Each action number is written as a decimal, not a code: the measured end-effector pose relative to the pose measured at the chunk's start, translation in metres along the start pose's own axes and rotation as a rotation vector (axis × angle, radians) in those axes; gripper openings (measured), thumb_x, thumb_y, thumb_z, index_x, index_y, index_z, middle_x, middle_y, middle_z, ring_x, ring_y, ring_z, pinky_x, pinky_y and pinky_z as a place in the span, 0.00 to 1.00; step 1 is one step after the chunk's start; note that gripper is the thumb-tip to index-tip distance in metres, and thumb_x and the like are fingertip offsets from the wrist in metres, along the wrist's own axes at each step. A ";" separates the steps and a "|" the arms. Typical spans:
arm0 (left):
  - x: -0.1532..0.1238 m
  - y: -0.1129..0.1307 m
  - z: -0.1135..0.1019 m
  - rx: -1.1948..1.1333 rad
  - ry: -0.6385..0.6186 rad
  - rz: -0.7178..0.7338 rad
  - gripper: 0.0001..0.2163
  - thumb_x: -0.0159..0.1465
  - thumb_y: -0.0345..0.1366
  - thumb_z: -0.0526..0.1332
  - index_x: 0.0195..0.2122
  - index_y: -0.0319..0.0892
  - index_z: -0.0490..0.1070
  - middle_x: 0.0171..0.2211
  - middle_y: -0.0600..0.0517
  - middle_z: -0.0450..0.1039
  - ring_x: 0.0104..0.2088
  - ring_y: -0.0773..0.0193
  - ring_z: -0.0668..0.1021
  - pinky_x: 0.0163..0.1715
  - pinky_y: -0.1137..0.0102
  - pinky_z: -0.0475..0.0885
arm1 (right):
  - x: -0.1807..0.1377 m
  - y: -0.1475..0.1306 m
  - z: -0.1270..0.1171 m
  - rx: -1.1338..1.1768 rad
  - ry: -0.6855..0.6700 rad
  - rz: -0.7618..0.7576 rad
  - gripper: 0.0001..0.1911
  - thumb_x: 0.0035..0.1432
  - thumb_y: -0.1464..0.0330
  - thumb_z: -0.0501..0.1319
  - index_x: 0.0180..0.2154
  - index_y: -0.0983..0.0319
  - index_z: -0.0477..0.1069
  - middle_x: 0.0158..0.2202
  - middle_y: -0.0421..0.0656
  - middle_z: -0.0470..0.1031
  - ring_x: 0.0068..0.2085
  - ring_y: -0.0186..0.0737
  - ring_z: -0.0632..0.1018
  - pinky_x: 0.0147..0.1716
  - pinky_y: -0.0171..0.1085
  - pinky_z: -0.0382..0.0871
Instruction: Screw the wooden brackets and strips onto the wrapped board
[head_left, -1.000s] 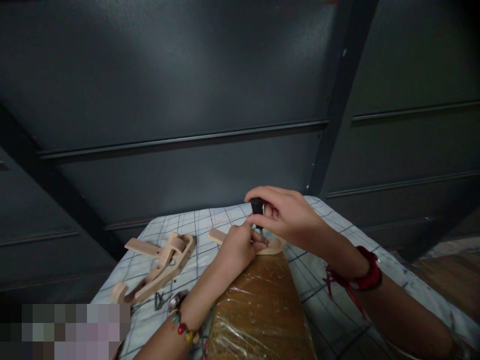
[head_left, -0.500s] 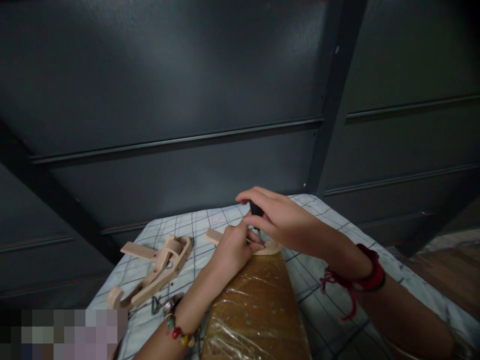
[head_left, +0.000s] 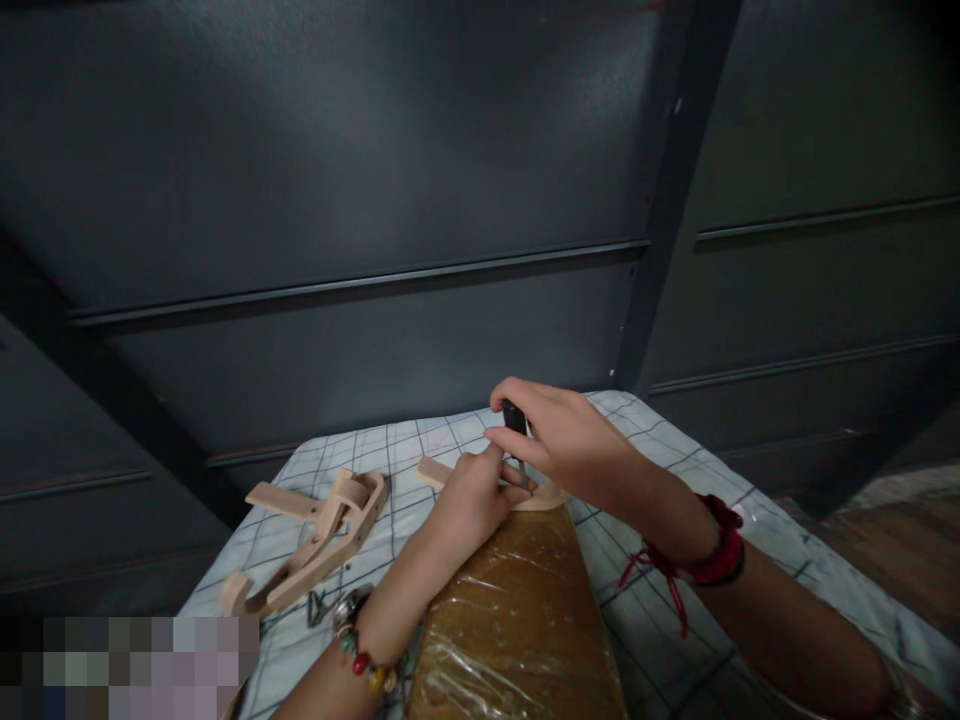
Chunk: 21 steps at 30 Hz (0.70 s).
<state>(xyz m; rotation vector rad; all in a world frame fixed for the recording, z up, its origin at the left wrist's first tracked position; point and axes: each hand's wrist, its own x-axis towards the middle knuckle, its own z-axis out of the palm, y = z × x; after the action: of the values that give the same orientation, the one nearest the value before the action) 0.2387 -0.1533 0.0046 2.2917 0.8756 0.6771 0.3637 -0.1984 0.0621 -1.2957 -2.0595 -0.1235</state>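
On the checked cloth [head_left: 660,610] in front of me, in the view from my head, both my hands meet over a flat wooden piece [head_left: 433,471]. It is pale. A straight arm of it points left, and a rounded end shows just under my right palm. It lies at the far end of a brown block [head_left: 517,620] wrapped in clear plastic, and seems to rest partly on that block and partly on the cloth.

My right hand [head_left: 570,440] comes in from the right and is closed round a small screwdriver [head_left: 514,416]. Thumb and fingers are wrapped about its black handle, and only the top of the handle and a short length of thin shaft show. The shaft stands nearly upright, with its tip down at the wooden piece. A red cord band [head_left: 712,548] sits on that wrist, loose ends trailing.

My left hand [head_left: 472,500] reaches up from below, across the block. Its fingers are curled almost closed and press down on the wooden piece. The thumb is raised beside the shaft, touching or nearly touching it. Whether the fingertips also pinch something small there I cannot tell, for the hand hides the spot. A beaded bracelet [head_left: 367,665] circles that wrist.

To the left, well apart from my hands, a larger wooden assembly [head_left: 322,540] of joined curved bars lies on the cloth, with a few small dark metal bits [head_left: 319,605] just below it. Behind the table rises a dark grey panelled wall [head_left: 375,200]
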 end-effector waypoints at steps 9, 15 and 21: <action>-0.002 0.005 -0.002 -0.002 -0.006 0.002 0.04 0.51 0.24 0.57 0.27 0.38 0.68 0.24 0.52 0.72 0.29 0.61 0.75 0.30 0.69 0.68 | -0.004 -0.005 -0.018 0.141 -0.153 -0.123 0.15 0.56 0.73 0.50 0.46 0.60 0.61 0.38 0.41 0.71 0.37 0.34 0.72 0.33 0.33 0.64; -0.002 -0.002 -0.002 0.017 0.005 0.025 0.06 0.51 0.25 0.58 0.31 0.39 0.66 0.28 0.51 0.72 0.30 0.63 0.73 0.30 0.70 0.67 | 0.001 0.003 -0.007 0.006 0.036 -0.020 0.07 0.51 0.65 0.59 0.29 0.62 0.64 0.24 0.36 0.66 0.25 0.31 0.67 0.26 0.31 0.58; -0.001 -0.001 -0.002 0.049 -0.003 0.014 0.04 0.50 0.27 0.60 0.27 0.38 0.66 0.25 0.52 0.71 0.27 0.64 0.73 0.29 0.70 0.66 | -0.002 0.002 -0.001 -0.038 0.000 -0.029 0.09 0.55 0.66 0.54 0.38 0.63 0.64 0.34 0.43 0.70 0.34 0.38 0.71 0.34 0.37 0.64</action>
<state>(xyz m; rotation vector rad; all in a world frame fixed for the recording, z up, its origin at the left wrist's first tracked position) 0.2358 -0.1526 0.0051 2.3441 0.8845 0.6648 0.3663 -0.1995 0.0616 -1.2889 -2.0861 -0.1769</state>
